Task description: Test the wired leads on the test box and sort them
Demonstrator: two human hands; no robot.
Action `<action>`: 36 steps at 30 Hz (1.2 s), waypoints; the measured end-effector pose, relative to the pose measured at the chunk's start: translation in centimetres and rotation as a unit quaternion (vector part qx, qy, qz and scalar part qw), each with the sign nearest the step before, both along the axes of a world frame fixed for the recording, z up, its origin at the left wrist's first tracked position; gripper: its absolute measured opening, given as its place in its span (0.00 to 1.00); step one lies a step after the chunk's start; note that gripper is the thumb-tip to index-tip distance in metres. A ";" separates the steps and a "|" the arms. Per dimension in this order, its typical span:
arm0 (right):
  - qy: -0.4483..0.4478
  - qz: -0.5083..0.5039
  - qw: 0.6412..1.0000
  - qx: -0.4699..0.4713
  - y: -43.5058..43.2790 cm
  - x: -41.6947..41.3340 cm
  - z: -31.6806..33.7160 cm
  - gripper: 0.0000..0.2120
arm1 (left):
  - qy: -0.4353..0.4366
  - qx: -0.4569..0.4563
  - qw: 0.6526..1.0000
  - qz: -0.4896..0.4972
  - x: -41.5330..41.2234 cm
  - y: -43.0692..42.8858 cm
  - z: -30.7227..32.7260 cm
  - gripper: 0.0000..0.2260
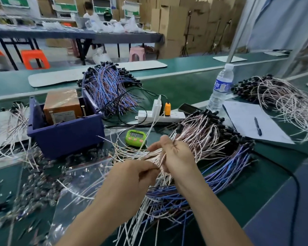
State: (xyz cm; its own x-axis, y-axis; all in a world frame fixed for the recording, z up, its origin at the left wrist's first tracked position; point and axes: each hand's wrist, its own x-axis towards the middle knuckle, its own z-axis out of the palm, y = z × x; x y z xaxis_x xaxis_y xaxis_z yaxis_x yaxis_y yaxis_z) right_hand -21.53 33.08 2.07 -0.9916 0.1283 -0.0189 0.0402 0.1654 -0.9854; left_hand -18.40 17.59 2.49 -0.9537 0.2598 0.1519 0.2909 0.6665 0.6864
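Note:
My left hand and my right hand meet at the centre of the bench, both pinching white-and-pink wired leads pulled from a big fan-shaped pile with black plug ends. Under that pile lies a layer of blue-and-purple leads. The brown test box sits inside a dark blue bin to the left, apart from both hands. A second heap of blue leads lies behind the bin.
A green timer sits just beyond my hands. A white power strip with an orange plug, a water bottle, paper with a pen, another white lead pile and clear plastic bags surround the work spot.

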 end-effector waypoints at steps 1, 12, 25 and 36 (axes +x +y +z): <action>-0.019 0.034 0.999 -0.021 0.5 0.0 0.1 0.20 | 0.004 -0.012 1.000 0.002 -0.1 0.1 -0.2 0.06; -0.028 0.052 0.987 -0.152 4.4 -0.1 0.7 0.11 | -0.134 0.095 0.986 0.017 -1.6 0.3 0.4 0.22; -0.052 -0.136 0.984 -0.107 11.3 -5.8 1.8 0.08 | -0.096 0.036 0.992 0.074 -6.3 2.9 2.8 0.12; -0.062 -0.218 0.958 0.176 14.2 -8.9 0.9 0.18 | -0.050 -0.099 0.986 0.124 -5.5 1.4 2.1 0.12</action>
State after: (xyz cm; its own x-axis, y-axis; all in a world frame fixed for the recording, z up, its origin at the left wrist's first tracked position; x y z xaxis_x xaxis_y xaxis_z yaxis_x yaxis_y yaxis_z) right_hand -30.45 47.33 2.98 -0.8355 0.5494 -0.0119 0.2934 0.4277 -0.8550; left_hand -23.93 18.95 4.56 -0.9992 0.0327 0.0224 0.0396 0.8327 0.5523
